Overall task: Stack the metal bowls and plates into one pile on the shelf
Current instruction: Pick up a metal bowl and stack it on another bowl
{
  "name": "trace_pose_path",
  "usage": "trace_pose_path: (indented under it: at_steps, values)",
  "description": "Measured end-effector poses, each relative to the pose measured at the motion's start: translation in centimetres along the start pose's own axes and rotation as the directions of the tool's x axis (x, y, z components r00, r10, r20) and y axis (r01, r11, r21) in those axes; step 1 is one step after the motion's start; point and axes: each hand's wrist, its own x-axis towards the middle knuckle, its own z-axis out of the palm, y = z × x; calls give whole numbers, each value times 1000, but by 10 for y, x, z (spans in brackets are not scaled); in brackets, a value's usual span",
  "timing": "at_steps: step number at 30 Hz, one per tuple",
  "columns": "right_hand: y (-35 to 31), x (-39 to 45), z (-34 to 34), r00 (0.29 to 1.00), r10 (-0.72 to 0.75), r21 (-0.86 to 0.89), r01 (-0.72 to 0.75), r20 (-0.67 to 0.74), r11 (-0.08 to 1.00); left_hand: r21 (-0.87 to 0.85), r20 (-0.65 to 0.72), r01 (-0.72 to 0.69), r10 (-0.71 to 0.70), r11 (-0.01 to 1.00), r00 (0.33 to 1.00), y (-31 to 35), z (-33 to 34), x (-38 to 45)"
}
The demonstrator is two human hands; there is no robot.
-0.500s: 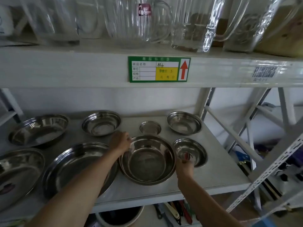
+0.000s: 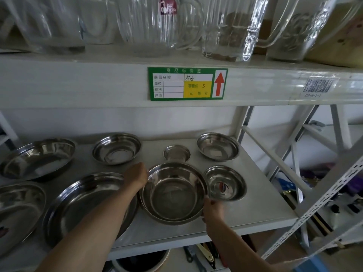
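Note:
Several steel bowls and plates lie spread on the white shelf (image 2: 261,211). My left hand (image 2: 137,174) grips the left rim of a large deep bowl (image 2: 173,193) near the front middle, and my right hand (image 2: 213,210) holds its lower right rim. The bowl tilts slightly, its left side raised. A big plate (image 2: 82,205) lies to its left under my forearm. Around it sit a small bowl (image 2: 225,182), a tiny bowl (image 2: 176,153), two medium bowls (image 2: 218,146) (image 2: 116,148), and wide plates (image 2: 37,158) (image 2: 17,207) at the far left.
The shelf above (image 2: 98,85) hangs low over the bowls and carries glass pitchers (image 2: 157,24) and a green price label (image 2: 187,83). White slanted rack struts (image 2: 314,205) stand at the right. Utensils (image 2: 202,254) and a dark basin (image 2: 141,262) lie below the shelf.
The large bowl has been lifted and tilted a little between both hands. My right hand has shifted slightly along its rim.

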Motion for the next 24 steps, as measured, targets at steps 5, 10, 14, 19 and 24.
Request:
trace_pose_path:
  at_steps: [5,10,14,19,24]
  values:
    - [0,-2,1,1000,-15,17,15,-4,1000,-62,10,6,-6,998,1000,-6,2,-2]
    - [0,-4,1,1000,-9,36,10,-24,999,-141,16,21,-19,990,1000,-9,-1,-5]
    - [2,-5,3,998,-36,32,37,-54,999,-240,8,46,-46,970,999,-9,-4,-7]
    - [-4,-10,7,992,-94,46,98,-78,994,-411,7,67,-70,909,998,-14,-8,-7]
    - [-20,-11,11,980,-165,53,172,-113,984,-556,-52,53,-98,829,994,-19,-17,-10]
